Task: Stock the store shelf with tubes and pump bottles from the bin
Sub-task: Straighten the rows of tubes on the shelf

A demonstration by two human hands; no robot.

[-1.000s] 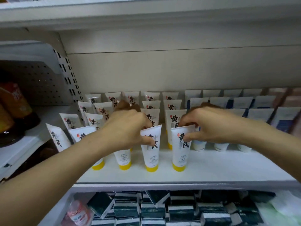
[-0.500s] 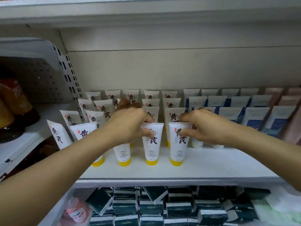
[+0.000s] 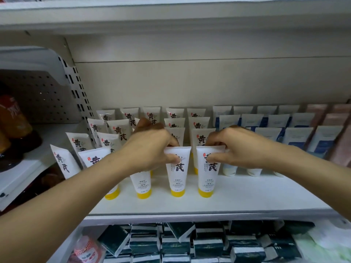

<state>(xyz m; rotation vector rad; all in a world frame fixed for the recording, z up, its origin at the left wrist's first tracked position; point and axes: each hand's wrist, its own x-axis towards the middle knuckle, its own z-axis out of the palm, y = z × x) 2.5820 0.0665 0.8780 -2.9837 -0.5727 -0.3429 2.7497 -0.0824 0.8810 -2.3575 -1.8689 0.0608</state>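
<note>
White store shelf (image 3: 247,196), back rows full. Near its front edge stand two tubes: left hand (image 3: 150,150) pinches the left tube (image 3: 177,173), right hand (image 3: 237,147) the right tube (image 3: 208,175). Since a second ago both tubes sit slightly straighter; they look about ready to release.

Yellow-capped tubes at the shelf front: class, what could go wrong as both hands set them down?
1. Left hand and right hand each pinch a tube by its top; a jerky release could tip either.
2. The front-row tubes stand close together, so one falling may topple its neighbours off the shelf.
</note>
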